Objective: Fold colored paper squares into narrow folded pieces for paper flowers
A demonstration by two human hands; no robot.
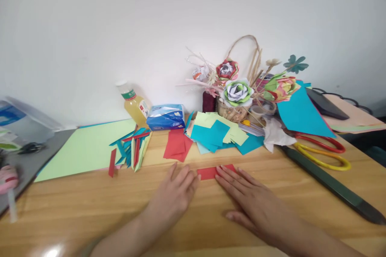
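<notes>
A folded-looking strip of red paper (pixel 206 174) lies flat on the wooden table in front of me. My right hand (pixel 249 190) rests on its right part with the fingers stretched out and the palm down, pressing on the paper. At the strip's left end is my left hand (pixel 176 190), its fingers slightly bent and a little apart, the tips down at the table and the nearest one at the paper's edge. Just beyond the hands lies a small stack of red paper pieces (pixel 176 146).
Folded paper strips (pixel 132 146), a tissue pack (pixel 165 117) and a juice bottle (pixel 134 104) stand left of centre. Blue and green paper pieces (pixel 211 132) lie before a basket of paper flowers (pixel 233 110). Scissors (pixel 322 156) and a long dark tool (pixel 331 188) lie right.
</notes>
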